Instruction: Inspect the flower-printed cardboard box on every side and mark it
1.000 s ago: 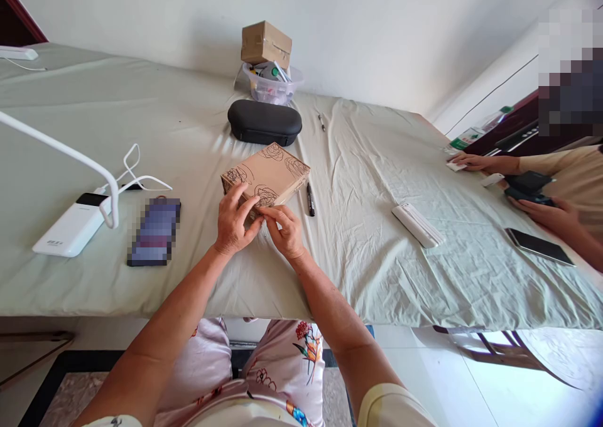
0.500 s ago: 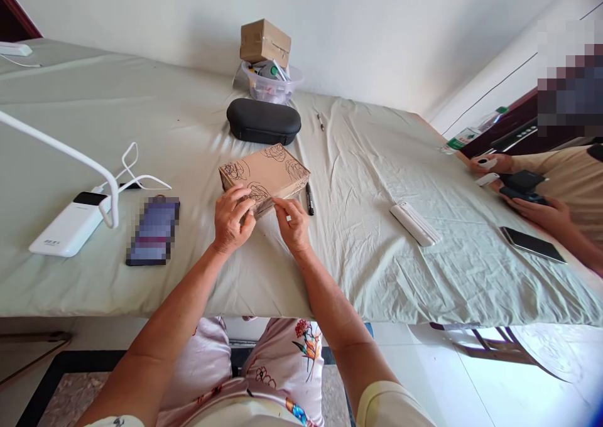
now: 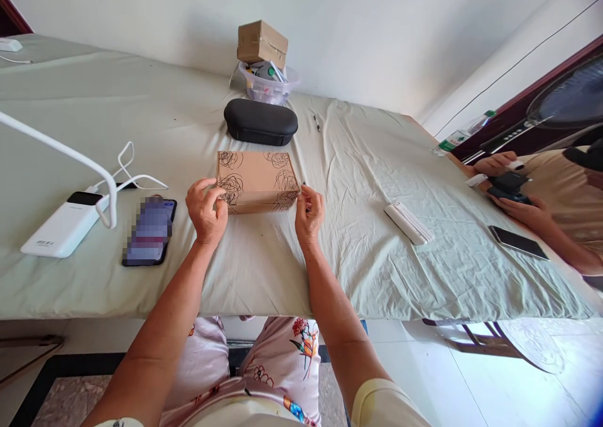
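A small brown cardboard box with black scribbled loops at its corners lies squarely in front of me, its front side facing me. My left hand holds its left front corner, fingers curled and thumb near the front side. At the opposite corner, my right hand grips the right front edge with bent fingers. Behind my right fingers a dark marker is mostly hidden; only its tip shows. A black zip case lies just beyond the box.
To the left are a phone, a white power bank and a white curved stand arm. At the right lie a white ridged object and another phone, near a person's hands holding a dark device. A plastic basin stands at the back.
The box has turned from slantwise to square with me. My hands have moved apart from its near edge to its left and right corners. The marker is now mostly covered.
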`<move>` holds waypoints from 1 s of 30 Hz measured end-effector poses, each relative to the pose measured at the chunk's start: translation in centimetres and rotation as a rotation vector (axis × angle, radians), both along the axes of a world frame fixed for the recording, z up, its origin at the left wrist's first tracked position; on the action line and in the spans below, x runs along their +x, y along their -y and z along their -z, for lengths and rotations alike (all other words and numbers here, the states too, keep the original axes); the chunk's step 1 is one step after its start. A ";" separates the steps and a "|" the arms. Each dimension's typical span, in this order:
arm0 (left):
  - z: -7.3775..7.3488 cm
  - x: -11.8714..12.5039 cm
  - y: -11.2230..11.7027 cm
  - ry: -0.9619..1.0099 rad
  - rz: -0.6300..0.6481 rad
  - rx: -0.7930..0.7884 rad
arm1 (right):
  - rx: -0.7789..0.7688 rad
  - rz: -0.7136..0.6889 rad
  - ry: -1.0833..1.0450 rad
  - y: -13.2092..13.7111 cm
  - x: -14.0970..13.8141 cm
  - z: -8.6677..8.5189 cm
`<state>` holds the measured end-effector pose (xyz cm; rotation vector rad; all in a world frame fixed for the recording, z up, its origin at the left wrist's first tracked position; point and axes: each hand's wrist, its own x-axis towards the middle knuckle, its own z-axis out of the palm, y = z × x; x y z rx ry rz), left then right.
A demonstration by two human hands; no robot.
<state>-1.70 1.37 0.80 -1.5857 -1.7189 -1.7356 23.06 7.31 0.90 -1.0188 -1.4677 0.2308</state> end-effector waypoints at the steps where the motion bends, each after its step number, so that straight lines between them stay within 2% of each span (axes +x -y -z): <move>1: 0.1 0.0 0.0 0.014 -0.024 -0.016 | -0.016 -0.027 -0.004 0.0 0.0 0.0; 5: 0.1 0.1 0.2 0.048 -0.102 -0.077 | -0.072 -0.112 -0.021 0.2 -0.1 -0.1; 11: -0.3 0.9 0.4 -0.078 -0.090 -0.080 | -0.008 -0.188 0.033 2.0 -1.0 -0.8; 13: -0.4 1.5 0.5 -0.135 -0.055 -0.067 | 0.011 -0.254 0.097 3.1 -1.8 -0.9; 16: -0.2 2.4 0.8 -0.170 0.046 -0.101 | 0.036 -0.427 0.225 4.6 -3.4 -0.8; 20: 0.0 2.6 1.1 -0.169 0.179 -0.133 | 0.089 -0.570 0.274 5.2 -4.6 -0.3; 23: 0.0 2.5 1.1 -0.213 0.218 -0.108 | 0.051 -0.515 0.280 4.6 -4.2 -0.2; 30: 0.4 2.9 0.9 -0.184 0.233 -0.176 | -0.121 -0.243 0.162 2.4 -1.8 -0.5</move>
